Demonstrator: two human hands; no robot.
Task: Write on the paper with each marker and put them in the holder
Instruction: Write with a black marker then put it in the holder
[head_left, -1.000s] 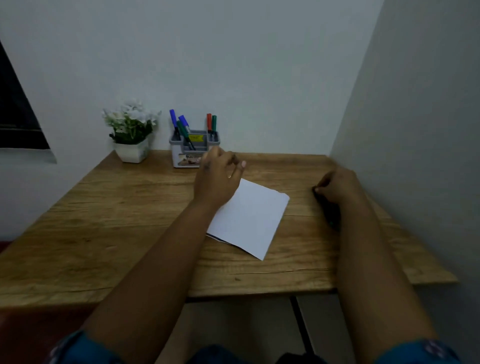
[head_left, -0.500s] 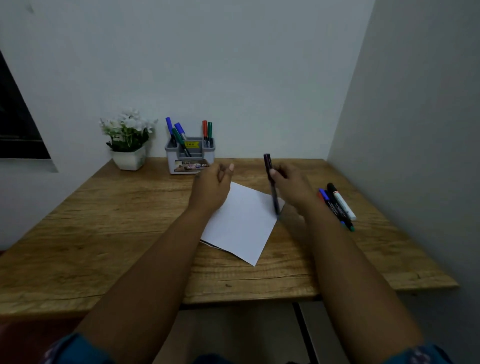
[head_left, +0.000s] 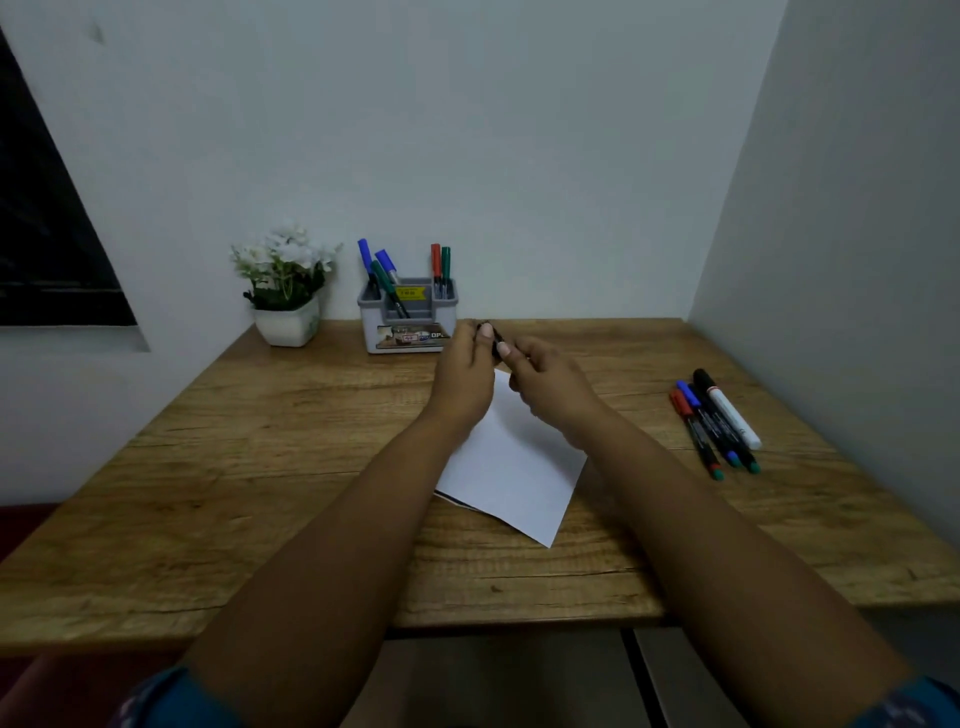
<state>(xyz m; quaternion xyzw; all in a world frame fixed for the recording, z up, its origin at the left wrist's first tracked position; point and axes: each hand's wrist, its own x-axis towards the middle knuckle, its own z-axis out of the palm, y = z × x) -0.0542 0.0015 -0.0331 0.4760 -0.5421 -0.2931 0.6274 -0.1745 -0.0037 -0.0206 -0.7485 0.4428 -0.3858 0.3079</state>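
Observation:
Both hands meet above the far corner of the white paper (head_left: 511, 462) on the wooden table. My left hand (head_left: 465, 376) and my right hand (head_left: 545, 387) together grip a black marker (head_left: 496, 340), mostly hidden by the fingers. A grey holder (head_left: 408, 325) stands at the back of the table with several blue, green and red markers upright in it. More loose markers (head_left: 714, 423) lie side by side near the right wall: red-capped, blue-capped, and a thicker white one with a black cap.
A white pot of white flowers (head_left: 285, 293) stands left of the holder. Walls close off the table at the back and right. The wooden table (head_left: 208, 493) has bare surface to the left and front.
My right hand lifted the black marker from the pile at the right and carried it to the centre. My left hand rose off the paper and took hold of its end.

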